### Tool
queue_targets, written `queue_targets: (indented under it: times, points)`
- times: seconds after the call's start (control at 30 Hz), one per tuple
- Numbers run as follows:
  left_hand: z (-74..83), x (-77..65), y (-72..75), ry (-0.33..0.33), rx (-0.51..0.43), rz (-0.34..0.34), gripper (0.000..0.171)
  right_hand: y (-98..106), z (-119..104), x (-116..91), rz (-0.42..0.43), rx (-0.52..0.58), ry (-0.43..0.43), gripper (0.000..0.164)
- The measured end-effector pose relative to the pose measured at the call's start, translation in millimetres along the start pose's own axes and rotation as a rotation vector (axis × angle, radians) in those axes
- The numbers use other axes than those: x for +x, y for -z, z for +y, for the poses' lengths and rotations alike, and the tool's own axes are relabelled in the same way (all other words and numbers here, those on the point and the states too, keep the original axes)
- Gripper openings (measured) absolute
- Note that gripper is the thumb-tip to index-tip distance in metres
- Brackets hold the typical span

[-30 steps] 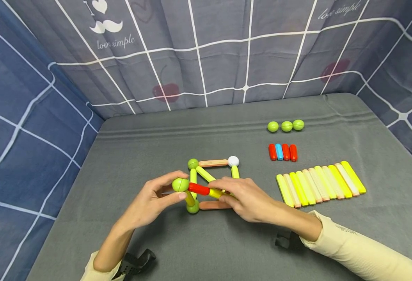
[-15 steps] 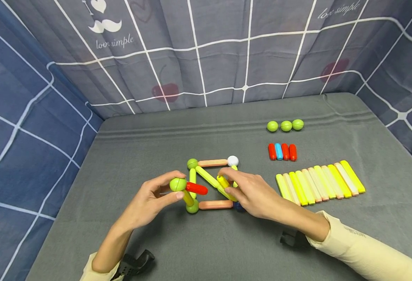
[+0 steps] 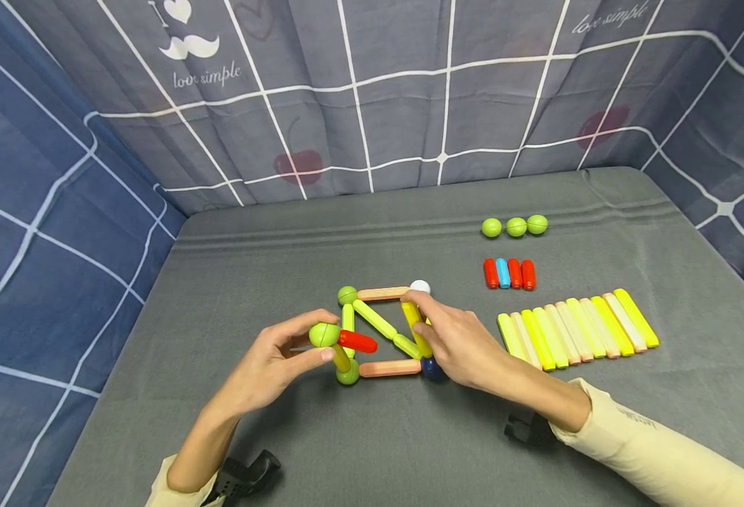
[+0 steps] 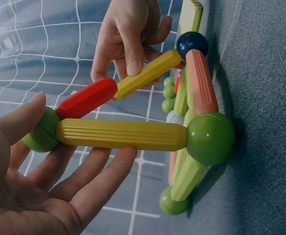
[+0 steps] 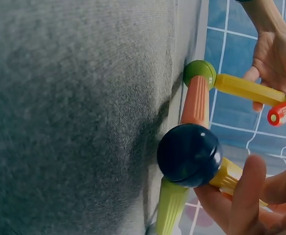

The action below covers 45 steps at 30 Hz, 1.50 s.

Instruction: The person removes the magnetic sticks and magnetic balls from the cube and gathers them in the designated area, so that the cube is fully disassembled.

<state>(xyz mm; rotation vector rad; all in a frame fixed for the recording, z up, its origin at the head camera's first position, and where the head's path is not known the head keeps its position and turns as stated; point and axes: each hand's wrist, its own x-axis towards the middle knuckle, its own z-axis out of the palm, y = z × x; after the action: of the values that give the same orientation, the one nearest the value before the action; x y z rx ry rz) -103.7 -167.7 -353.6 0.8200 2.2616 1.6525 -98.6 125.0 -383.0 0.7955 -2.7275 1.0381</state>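
My left hand (image 3: pixel 280 360) pinches a green ball (image 3: pixel 324 334) between thumb and fingers. Below it a yellow magnetic rod (image 4: pixel 123 133) runs down to the green ball (image 3: pixel 348 372) at the front left corner of a flat frame. A short red rod (image 3: pixel 358 341) sticks out from the held ball toward the right, its far end free. My right hand (image 3: pixel 457 346) pinches a second yellow rod (image 3: pixel 413 325), whose lower end meets the dark blue ball (image 5: pixel 189 154) at the front right corner. In the right wrist view, the fingers partly hide this rod.
The frame has orange rods (image 3: pixel 389 368), lime rods (image 3: pixel 375 319) and a white ball (image 3: pixel 420 286) at its back right. To the right lie a row of long rods (image 3: pixel 578 331), several short red and blue rods (image 3: pixel 515 274), and three green balls (image 3: pixel 516 227).
The right hand's yellow rod, earlier lined up against the red rod's end, has swung away to the right and now stands steeper at the dark blue ball. The left hand has barely moved.
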Motion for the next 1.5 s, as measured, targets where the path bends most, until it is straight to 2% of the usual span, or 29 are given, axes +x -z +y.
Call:
queue_targets:
  times: [0.3, 0.57, 0.8, 0.87, 1.07, 1.3, 1.5]
  points:
    - [-0.9, 0.1, -0.2, -0.015, -0.007, -0.006, 0.033, 5.1, 4.8, -4.2, -0.017, 0.055, -0.029, 0.042]
    - [-0.5, -0.2, -0.2, -0.006, -0.008, -0.004, 0.032, 4.3, 4.4, -6.7, -0.022, 0.175, -0.123, 0.041]
    - [0.2, -0.1, 0.0, 0.000, -0.004, 0.001, 0.033, 4.0, 6.4, -7.0, -0.009, 0.262, -0.156, 0.041]
    - [0.3, 0.0, 0.0, 0.003, -0.004, 0.002, 0.033, 3.4, 7.5, -7.0, 0.007, 0.235, -0.120, 0.042]
    - [0.1, -0.1, 0.2, 0.010, 0.011, 0.013, 0.035, 1.8, 8.9, -7.7, 0.047, 0.058, 0.018, 0.041]
    - [0.0, -0.6, 0.6, 0.023, 0.008, 0.017, 0.036, 3.9, 3.2, -10.5, -0.051, 0.029, -0.057, 0.072]
    - [-0.2, -0.3, 0.0, 0.020, 0.010, 0.016, 0.037, 1.5, 3.6, -12.4, -0.032, 0.029, -0.042, 0.071]
